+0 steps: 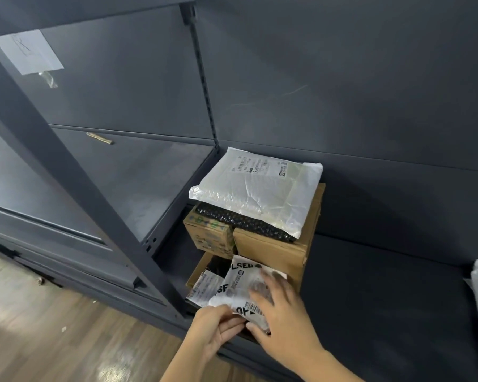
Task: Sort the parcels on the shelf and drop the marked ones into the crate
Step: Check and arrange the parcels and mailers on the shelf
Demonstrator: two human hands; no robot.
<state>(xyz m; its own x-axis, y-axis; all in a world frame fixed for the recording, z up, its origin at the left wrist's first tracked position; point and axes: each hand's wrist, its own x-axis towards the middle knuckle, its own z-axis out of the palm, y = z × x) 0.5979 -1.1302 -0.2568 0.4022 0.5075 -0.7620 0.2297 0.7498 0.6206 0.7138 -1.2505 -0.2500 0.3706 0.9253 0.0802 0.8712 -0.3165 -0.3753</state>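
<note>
Setting: parcel storeroom.
Shelving: dark grey metal shelf unit (pixel 370 271) with a slotted upright (pixel 203 86).
Stock: white bubble mailer (pixel 257 188) bearing a shipping label, atop brown cardboard boxes (pixel 271 249); white plastic mailer (pixel 240 285) with black lettering and a barcode in front.
Notice: white paper sheet (pixel 29 51) taped to the frame.
Floor: brown wood-effect planks (pixel 53 326).

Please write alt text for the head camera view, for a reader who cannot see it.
The left hand and right hand hold a white mailer with black lettering at the front edge of a dark metal shelf. Behind it, cardboard boxes carry a black bubble mailer and a white padded envelope on top.
</note>
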